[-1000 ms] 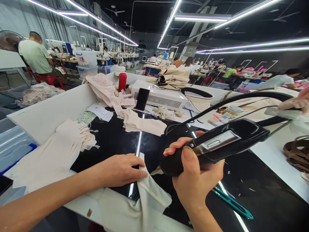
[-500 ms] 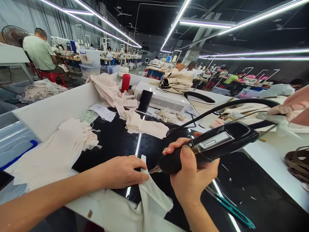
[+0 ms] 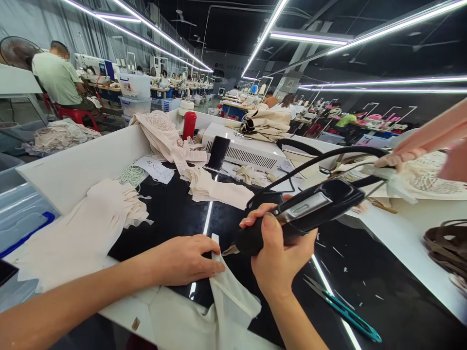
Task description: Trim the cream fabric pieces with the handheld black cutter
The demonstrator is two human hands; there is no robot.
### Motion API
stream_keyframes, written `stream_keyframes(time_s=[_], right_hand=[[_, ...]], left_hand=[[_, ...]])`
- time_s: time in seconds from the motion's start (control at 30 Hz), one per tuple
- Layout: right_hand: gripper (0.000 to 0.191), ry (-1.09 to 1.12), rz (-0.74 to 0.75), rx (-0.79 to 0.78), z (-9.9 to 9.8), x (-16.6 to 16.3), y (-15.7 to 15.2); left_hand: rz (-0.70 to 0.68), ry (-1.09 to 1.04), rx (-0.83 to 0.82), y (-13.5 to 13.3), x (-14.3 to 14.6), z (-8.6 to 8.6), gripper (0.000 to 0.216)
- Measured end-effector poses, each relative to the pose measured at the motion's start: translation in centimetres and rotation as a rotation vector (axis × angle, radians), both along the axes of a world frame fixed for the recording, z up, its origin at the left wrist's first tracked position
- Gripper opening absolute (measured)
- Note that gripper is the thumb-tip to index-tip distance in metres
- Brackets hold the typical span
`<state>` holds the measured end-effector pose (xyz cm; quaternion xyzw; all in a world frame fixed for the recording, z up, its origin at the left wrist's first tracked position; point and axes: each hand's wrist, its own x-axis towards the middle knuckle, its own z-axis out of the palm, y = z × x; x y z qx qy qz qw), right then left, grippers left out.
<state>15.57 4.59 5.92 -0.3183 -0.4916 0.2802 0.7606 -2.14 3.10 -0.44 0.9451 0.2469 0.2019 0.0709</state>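
Far left there's a cream pile [image 3: 80, 223], just sitting there. Then the left hand [image 3: 188, 260]: thumb and forefinger on the edge of the cloth [image 3: 235, 294], which lies on the black table [image 3: 171, 209] and droops over the near side. Can't tell if they're pinching or only pressing. The tool's tip [image 3: 231, 250] is right by those fingertips; touching or not, no clue. The right hand [image 3: 279, 260] has a full grip on the black tool [image 3: 301, 211]. Snips [image 3: 346, 313] lie right of it, untouched. My read: they're working the cloth's edge, so the next move calls for a steady tip and fingers clear.
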Motion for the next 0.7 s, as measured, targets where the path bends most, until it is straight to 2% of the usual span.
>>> stream_keyframes(time_s=[0.2, 0.33, 0.5, 0.6, 0.7], right_hand=[[0.027, -0.055, 0.025, 0.008, 0.0, 0.4, 0.1], [0.031, -0.122, -0.017, -0.009, 0.5, 2.3, -0.1], [0.041, -0.239, -0.057, -0.108, 1.1, 5.5, -0.4], [0.047, -0.367, -0.067, -0.152, 0.9, 7.5, -0.6], [0.052, -0.645, -0.088, -0.150, -0.2, 10.1, -1.3]], left_hand=[[0.001, -0.014, -0.051, 0.0, -0.6, 0.3, 0.026], [0.001, -0.059, -0.103, 0.0, -0.9, 0.5, 0.028], [0.074, -0.092, -0.040, -0.3, 0.3, 1.0, 0.030], [0.116, -0.047, -0.044, -0.6, 1.9, 1.1, 0.024], [0.129, 0.032, -0.052, -0.9, 3.4, 0.8, 0.016]])
